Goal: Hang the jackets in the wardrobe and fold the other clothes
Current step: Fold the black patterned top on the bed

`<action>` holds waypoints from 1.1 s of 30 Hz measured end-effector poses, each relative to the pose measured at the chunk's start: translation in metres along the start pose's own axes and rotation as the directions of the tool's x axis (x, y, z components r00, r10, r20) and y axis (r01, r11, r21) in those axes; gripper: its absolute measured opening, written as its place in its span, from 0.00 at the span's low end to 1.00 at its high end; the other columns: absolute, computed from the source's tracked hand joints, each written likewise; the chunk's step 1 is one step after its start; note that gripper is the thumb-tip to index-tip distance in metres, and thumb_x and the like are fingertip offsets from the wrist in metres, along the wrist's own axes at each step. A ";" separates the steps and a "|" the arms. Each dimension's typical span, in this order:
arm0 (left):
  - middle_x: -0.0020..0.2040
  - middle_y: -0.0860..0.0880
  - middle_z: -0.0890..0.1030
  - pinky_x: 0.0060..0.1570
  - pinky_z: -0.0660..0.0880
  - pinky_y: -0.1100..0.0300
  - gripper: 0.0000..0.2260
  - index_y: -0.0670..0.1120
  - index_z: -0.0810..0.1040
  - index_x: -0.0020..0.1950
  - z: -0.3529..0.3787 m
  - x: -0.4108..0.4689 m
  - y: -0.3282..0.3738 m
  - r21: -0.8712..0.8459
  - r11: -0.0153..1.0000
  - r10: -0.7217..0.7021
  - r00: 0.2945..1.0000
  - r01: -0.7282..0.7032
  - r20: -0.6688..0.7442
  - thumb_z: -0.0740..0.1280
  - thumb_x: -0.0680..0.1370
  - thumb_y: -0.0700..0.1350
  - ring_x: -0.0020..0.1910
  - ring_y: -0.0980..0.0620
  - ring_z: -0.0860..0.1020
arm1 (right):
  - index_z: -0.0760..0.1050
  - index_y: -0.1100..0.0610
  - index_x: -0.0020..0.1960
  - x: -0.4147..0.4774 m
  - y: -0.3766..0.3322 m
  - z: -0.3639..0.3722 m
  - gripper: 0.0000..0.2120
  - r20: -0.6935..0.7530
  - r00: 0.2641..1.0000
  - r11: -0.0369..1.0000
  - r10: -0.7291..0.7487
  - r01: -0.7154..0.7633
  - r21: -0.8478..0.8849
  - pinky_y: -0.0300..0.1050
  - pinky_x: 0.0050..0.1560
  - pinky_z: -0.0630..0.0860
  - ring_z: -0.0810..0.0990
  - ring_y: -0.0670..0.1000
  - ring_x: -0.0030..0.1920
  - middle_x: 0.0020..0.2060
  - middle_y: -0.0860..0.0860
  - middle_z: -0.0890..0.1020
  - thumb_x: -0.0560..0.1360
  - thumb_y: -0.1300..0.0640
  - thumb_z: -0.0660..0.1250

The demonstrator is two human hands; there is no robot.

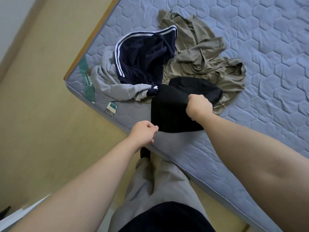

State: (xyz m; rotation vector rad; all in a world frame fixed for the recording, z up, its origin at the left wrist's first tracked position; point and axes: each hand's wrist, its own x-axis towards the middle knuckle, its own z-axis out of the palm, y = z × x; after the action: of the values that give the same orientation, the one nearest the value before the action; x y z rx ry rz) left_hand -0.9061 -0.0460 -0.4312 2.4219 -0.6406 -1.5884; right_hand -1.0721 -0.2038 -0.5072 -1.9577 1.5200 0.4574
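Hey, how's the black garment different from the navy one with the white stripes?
The black garment is plain; the navy garment has white stripes. The black one is gripped by the right hand and pinched by the left hand; the navy one lies untouched, crumpled. Both rest on the mattress.

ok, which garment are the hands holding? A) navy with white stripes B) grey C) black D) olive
C: the right hand grips the black garment at its upper fold, and the left hand pinches its near corner.
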 end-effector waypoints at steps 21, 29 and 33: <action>0.78 0.50 0.67 0.63 0.68 0.65 0.52 0.49 0.58 0.81 -0.129 0.004 0.123 -0.049 0.821 0.571 0.820 -0.569 0.045 0.63 0.66 0.78 0.72 0.51 0.70 | 0.69 0.46 0.47 -0.230 -0.061 -0.124 0.07 -0.714 0.700 0.945 -0.012 0.241 0.221 0.47 0.33 0.73 0.73 0.44 0.30 0.27 0.44 0.73 0.79 0.44 0.63; 0.73 0.48 0.74 0.65 0.63 0.62 0.46 0.46 0.68 0.77 -0.098 -0.062 0.187 0.188 0.602 0.737 0.630 -0.776 0.243 0.56 0.70 0.78 0.72 0.49 0.71 | 0.70 0.48 0.45 -0.310 -0.068 -0.168 0.08 -0.794 0.606 0.857 0.046 0.384 0.343 0.50 0.29 0.74 0.73 0.53 0.24 0.26 0.52 0.72 0.80 0.51 0.69; 0.56 0.48 0.83 0.57 0.69 0.55 0.43 0.46 0.84 0.55 -0.065 -0.103 0.215 0.231 0.623 0.652 0.659 -0.747 0.374 0.45 0.73 0.78 0.60 0.48 0.79 | 0.72 0.46 0.47 -0.347 -0.053 -0.198 0.06 -0.846 0.531 0.867 0.045 0.400 0.298 0.41 0.29 0.69 0.73 0.51 0.25 0.26 0.49 0.74 0.80 0.51 0.69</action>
State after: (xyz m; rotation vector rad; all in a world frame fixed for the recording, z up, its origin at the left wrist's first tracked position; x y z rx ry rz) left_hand -0.9374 -0.1975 -0.2392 1.7318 -1.8274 -1.4869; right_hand -1.1375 -0.0662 -0.1336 -1.9603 1.6715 -1.0501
